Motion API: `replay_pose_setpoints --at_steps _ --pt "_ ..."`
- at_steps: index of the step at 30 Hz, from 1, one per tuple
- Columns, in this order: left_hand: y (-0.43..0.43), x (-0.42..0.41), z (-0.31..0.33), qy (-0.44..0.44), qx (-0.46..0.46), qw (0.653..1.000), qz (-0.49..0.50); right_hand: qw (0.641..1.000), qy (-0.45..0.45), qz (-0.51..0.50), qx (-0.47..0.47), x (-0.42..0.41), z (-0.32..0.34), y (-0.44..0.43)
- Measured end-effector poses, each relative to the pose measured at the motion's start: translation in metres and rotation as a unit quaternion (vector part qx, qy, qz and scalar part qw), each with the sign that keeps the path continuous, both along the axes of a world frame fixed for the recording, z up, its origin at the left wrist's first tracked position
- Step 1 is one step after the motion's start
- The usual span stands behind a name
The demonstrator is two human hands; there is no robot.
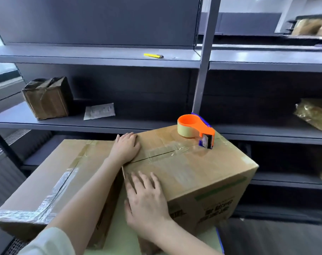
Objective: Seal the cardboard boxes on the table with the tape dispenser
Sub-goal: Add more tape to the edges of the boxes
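Two cardboard boxes stand side by side on a pale table (119, 242). The right box (208, 177) has clear tape along its top seam. An orange tape dispenser (195, 130) with a roll of tape rests on its far top corner, touched by neither hand. My left hand (126, 147) lies flat on the top of the right box near its left edge, fingers straight. My right hand (147, 197) presses flat against the box's near left side. The left box (51, 183) is lower and has tape along its top seam and edges.
Grey metal shelves (101, 124) stand behind the table. A small taped carton (48, 98) and a white packet (99, 111) sit on the middle shelf. A yellow utility knife (153, 55) lies on the upper shelf. Wrapped bundles (314, 115) sit on the right.
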State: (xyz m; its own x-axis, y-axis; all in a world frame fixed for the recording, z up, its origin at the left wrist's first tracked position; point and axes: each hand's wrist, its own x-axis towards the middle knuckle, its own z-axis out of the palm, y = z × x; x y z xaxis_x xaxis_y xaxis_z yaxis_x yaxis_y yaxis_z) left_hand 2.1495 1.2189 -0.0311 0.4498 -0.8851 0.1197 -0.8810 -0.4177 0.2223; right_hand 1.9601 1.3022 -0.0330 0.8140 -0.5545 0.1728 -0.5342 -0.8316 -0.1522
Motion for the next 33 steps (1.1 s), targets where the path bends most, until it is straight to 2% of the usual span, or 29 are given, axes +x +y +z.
replay_pose_setpoints --at_steps 3,11,15,18,22,27,30,33 --pt "0.004 0.002 -0.001 -0.016 -0.020 1.000 0.011 0.999 -0.018 0.020 -0.023 -0.005 -0.003 -0.001" --pt "0.018 -0.012 0.016 -0.011 0.028 0.997 0.067 0.991 -0.035 0.126 -0.042 -0.043 -0.001 -0.030" --pt "0.042 -0.033 0.010 -0.029 0.013 0.992 0.125 0.979 -0.013 0.205 -0.008 -0.076 0.004 -0.063" --pt "0.057 -0.055 0.009 -0.056 0.019 0.982 0.178 0.973 0.007 0.229 0.040 -0.098 0.010 -0.086" --pt "0.070 -0.091 0.013 -0.044 0.033 0.967 0.249 0.977 -0.012 0.195 0.083 -0.118 0.018 -0.106" --pt "0.077 -0.129 0.009 -0.110 0.053 0.964 0.237 0.987 -0.072 0.121 0.073 -0.144 0.015 -0.131" --pt "0.072 -0.136 0.012 -0.113 0.051 0.963 0.240 0.984 -0.114 0.104 0.095 -0.148 0.013 -0.136" --pt "0.066 -0.131 0.022 -0.101 0.070 0.964 0.234 0.980 -0.152 0.100 0.079 -0.131 0.016 -0.131"
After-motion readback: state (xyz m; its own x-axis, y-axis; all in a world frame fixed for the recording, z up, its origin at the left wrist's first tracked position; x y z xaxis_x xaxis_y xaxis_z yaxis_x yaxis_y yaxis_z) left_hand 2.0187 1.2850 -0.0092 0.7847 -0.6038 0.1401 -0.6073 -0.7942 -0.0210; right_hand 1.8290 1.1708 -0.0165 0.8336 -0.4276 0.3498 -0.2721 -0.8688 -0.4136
